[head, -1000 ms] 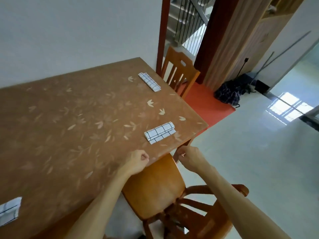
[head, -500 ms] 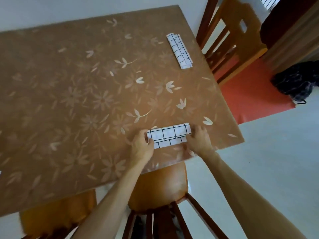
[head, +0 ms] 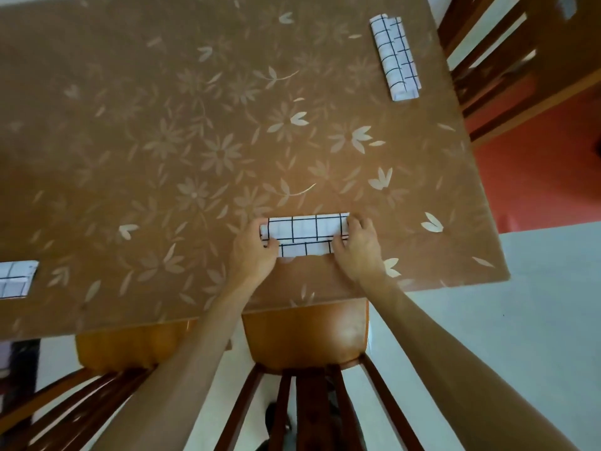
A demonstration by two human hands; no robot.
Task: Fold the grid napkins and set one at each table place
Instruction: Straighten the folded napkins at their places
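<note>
At far left, mid-height, cut off by the frame edge: left napkin [head: 14, 278], folded, flat on the brown floral table [head: 162, 141]. Lower left: left chair seat [head: 130, 346] tucked under the near table edge. Lower centre, close to that edge: centre napkin [head: 305, 234], folded into a long strip running left-right, flat on the table. Left hand [head: 253, 255] pinches its left end, thumb on top, fingers curled round the far corner. Right hand [head: 361, 249] pinches the right end the same way. Both forearms come up from the bottom of frame. Directly below the strip: centre chair seat [head: 305, 333], half under the table. Upper right: far napkin [head: 395, 56], folded, running top-bottom near the table's right edge, well apart from both hands. Right of it: side chair [head: 487, 60], red floor patch [head: 536, 174] beneath it.
</note>
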